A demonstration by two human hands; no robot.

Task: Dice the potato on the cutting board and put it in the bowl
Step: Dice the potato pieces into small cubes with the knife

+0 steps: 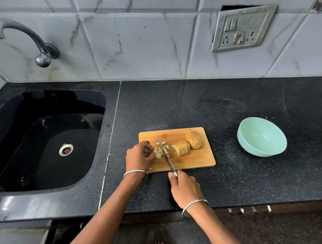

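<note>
I'm gripping the knife in the right hand, the left hand curling onto potato dice by the cutting board's left edge. They're probably firm and slippery.

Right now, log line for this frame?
step: dicing | right hand: grips knife, blade over diced potato | left hand: holds diced potato | potato chunks: undiced, on cutting board | green bowl: empty

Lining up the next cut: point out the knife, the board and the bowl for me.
knife [166,158], head view, middle of the blade.
board [199,158], head view, bare wood near the right edge.
bowl [261,137], head view, inner wall.
</note>
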